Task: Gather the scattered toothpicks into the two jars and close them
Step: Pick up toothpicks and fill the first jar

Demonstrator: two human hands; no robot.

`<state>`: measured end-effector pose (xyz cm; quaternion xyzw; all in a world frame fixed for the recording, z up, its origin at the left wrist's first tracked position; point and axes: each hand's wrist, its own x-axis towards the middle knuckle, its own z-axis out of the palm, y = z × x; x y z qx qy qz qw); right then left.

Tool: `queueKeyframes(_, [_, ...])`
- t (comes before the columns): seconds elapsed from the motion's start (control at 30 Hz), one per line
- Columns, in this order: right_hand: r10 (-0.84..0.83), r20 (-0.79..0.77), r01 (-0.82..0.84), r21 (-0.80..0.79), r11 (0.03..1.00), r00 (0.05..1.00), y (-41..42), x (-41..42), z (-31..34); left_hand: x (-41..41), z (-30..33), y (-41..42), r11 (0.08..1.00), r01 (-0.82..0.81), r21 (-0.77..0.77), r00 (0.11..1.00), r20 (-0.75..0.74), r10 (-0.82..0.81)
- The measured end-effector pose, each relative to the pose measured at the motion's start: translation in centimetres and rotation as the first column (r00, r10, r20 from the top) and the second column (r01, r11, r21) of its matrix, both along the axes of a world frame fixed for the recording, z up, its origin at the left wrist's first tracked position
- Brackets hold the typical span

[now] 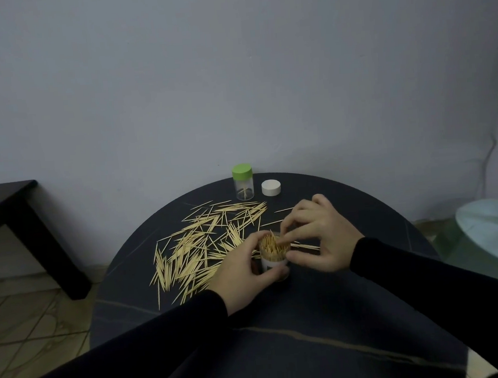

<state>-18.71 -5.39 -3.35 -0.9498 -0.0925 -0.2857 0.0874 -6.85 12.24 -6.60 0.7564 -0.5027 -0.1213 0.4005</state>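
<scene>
Open jar [274, 254] upright near middle of round dark table [326, 311], packed with upright toothpicks. Gripped round its side by left hand [242, 271]; right hand [322, 233] beside it, fingers curled, tips at jar mouth, whether pinching toothpicks unclear. Loose toothpicks [200, 246] scattered left of jar. Beyond jar: green-lidded jar [243, 181], nearly empty, white lid [271, 187] beside it. Grey wall [232, 70] behind; tiled floor [28, 310] and black side table [8, 213] further left.

I see a plain grey wall [232, 70] beyond the hands, a dark side table [21, 224] far left on tan floor tiles [19, 320], dim light.
</scene>
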Motion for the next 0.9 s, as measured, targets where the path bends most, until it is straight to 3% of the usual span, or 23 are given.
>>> queueKeyframes(0.27, [-0.055, -0.069, 0.054, -0.013, 0.998, 0.996, -0.1, 0.3, -0.7, -0.1, 0.2, 0.0, 1.000, 0.005, 0.009, 1.000, 0.007, -0.005])
queueKeyframes(0.43, [-0.007, 0.062, 0.007, 0.000, 1.000, 0.998, -0.3, 0.6, -0.7, -0.2, 0.4, 0.1, 1.000, 0.001, 0.003, 1.000, -0.027, -0.001])
queueKeyframes(0.57, [-0.182, 0.075, 0.169, 0.157, 0.973, 0.980, -0.8, 0.9, -1.0, -0.3, 0.3, -0.1, 1.000, -0.021, 0.008, 0.998, -0.055, 0.021])
queueKeyframes(0.63, [-0.341, -0.046, 0.344, 0.158, 0.926, 0.939, -1.6, 1.6, -0.8, -0.3, 0.3, -0.4, 1.000, -0.025, 0.017, 0.997, -0.068, 0.026])
queueKeyframes(0.73, [-0.547, -0.341, 0.560, -0.071, 0.826, 0.764, -3.0, 2.9, -1.1, -0.2, 0.4, -0.8, 0.999, -0.031, 0.019, 0.996, -0.081, 0.032])
queueKeyframes(0.8, [-0.603, -0.442, 0.582, -0.202, 0.788, 0.664, -3.6, 3.9, -1.4, -0.1, 0.4, -1.1, 0.999, -0.026, 0.026, 0.996, -0.089, 0.028])
queueKeyframes(0.9, [-0.617, -0.456, 0.544, -0.295, 0.785, 0.642, -4.0, 5.7, -1.2, 0.2, 0.5, -1.4, 0.999, -0.024, 0.027, 0.996, -0.091, 0.027])
